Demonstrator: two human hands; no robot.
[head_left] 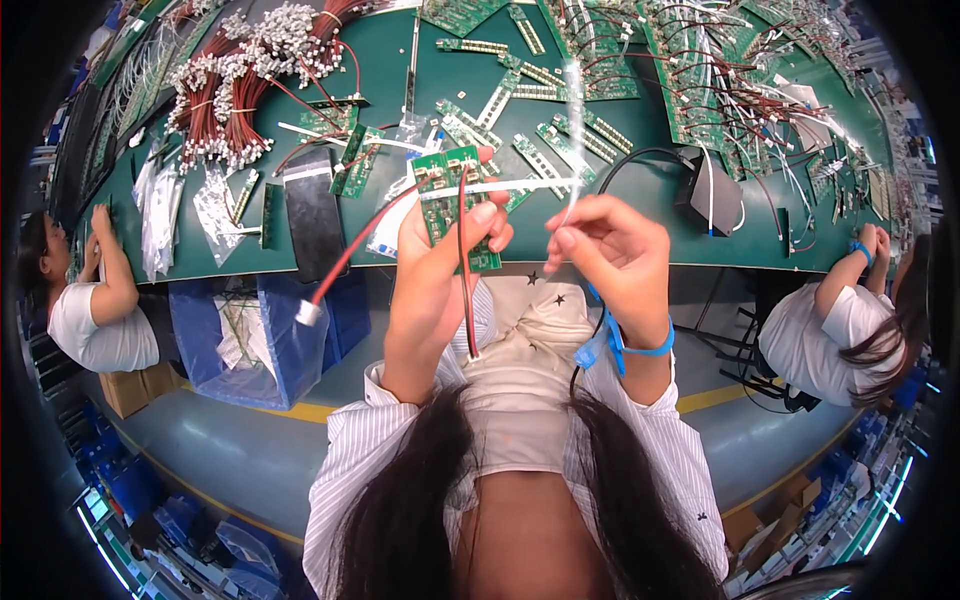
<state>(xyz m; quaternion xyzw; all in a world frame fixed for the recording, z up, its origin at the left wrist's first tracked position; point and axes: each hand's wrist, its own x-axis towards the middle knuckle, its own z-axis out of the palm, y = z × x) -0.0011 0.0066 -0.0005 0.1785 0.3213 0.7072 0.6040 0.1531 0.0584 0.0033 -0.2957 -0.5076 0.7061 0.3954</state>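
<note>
Above my lap at the table's front edge, my left hand (425,275) is closed around a green circuit board (433,212), its thumb lying across the front. Two red-and-black cables hang from the board: one cable (363,240) slants down to the left, ending in a white connector (310,314), the other (468,315) drops straight down. A white flat cable (530,185) extends right from the board. My right hand (625,255) is raised beside it, thumb and forefinger pinched at the lower end of a blurred translucent white strip (574,110). Whether strip and flat cable join, I cannot tell.
Bundled red wires (235,110) with white connectors lie back left. Several small boards (540,158) cover the middle, near a black box (708,197) with a black cord. A blue lined bin (250,340) stands below. People work at both sides (100,320), (820,340).
</note>
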